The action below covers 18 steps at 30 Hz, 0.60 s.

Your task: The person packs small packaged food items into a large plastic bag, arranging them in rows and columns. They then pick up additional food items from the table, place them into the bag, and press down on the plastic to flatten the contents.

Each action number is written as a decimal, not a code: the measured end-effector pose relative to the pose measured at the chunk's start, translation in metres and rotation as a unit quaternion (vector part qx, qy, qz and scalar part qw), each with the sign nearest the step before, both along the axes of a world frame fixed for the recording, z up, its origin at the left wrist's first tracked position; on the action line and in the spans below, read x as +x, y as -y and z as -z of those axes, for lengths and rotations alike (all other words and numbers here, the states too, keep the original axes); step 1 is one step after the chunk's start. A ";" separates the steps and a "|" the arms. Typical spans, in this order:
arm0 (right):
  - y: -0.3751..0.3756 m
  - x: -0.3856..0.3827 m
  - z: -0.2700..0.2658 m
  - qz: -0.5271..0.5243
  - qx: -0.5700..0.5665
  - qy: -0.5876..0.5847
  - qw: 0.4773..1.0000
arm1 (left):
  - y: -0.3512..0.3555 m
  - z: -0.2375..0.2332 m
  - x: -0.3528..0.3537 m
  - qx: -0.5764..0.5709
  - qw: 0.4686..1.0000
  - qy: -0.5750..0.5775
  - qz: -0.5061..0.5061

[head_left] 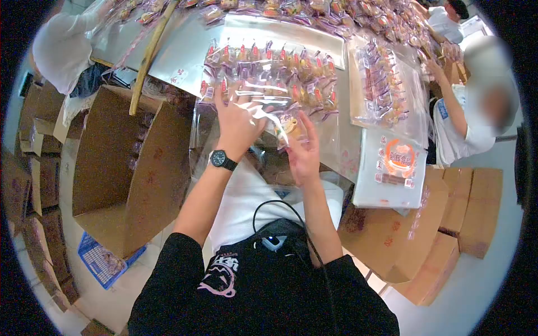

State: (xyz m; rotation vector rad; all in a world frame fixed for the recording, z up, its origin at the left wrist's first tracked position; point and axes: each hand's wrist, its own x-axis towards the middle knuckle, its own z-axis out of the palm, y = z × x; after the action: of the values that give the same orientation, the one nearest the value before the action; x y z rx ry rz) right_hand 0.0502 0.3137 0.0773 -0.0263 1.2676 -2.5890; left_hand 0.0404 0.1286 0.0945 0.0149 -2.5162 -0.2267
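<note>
Rows of small wrapped pastries (269, 55) with purple-edged wrappers and red labels lie on the table in front of me, under or inside a large clear plastic bag (197, 147). My left hand (238, 116), with a black watch at the wrist, reaches over the near left of the rows with its fingers stretched out against the glossy film. Between the thumb and fingers of my right hand (305, 154) is a single wrapped pastry (289, 130), near the bag's front edge. Glare on the film hides part of the left fingertips.
A second bagged set of pastries (384, 84) lies to the right, beside a stack of printed bags (389, 168). Open cartons (159, 173) stand on both sides. A wooden stick (147, 61) crosses the table's left. Co-workers (468, 123) stand nearby; a blue basket (103, 263) sits on the floor.
</note>
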 end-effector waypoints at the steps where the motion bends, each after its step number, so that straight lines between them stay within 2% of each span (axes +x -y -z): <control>1: 0.004 0.002 -0.003 0.009 0.013 -0.007 1.000 | -0.003 -0.004 0.000 0.000 1.000 0.019 -0.012; 4: 0.017 0.001 -0.017 0.046 0.110 -0.077 0.990 | -0.009 -0.014 0.002 0.002 0.997 0.071 -0.042; 6: 0.027 -0.006 -0.018 0.091 0.211 -0.167 0.959 | -0.008 -0.008 -0.001 -0.002 0.998 0.046 -0.044; 8: 0.035 -0.021 -0.003 0.153 0.323 -0.286 0.889 | -0.006 -0.003 -0.003 -0.004 0.998 0.034 -0.049; 11: 0.028 -0.040 0.014 0.158 0.422 -0.457 0.767 | 0.000 0.013 -0.008 -0.014 0.998 0.022 -0.055; 17: 0.044 -0.053 0.028 0.093 0.350 -0.410 0.838 | -0.003 0.022 -0.009 0.072 0.994 -0.062 -0.051; 18: 0.045 -0.055 0.026 0.115 0.369 -0.425 0.819 | -0.004 0.020 -0.008 0.082 0.993 -0.067 -0.051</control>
State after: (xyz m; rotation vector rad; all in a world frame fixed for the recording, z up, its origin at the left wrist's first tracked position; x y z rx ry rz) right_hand -0.0044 0.2690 0.0514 -1.0237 2.6375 -2.0612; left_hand 0.0325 0.1329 0.0749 0.1880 -2.3498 -0.3779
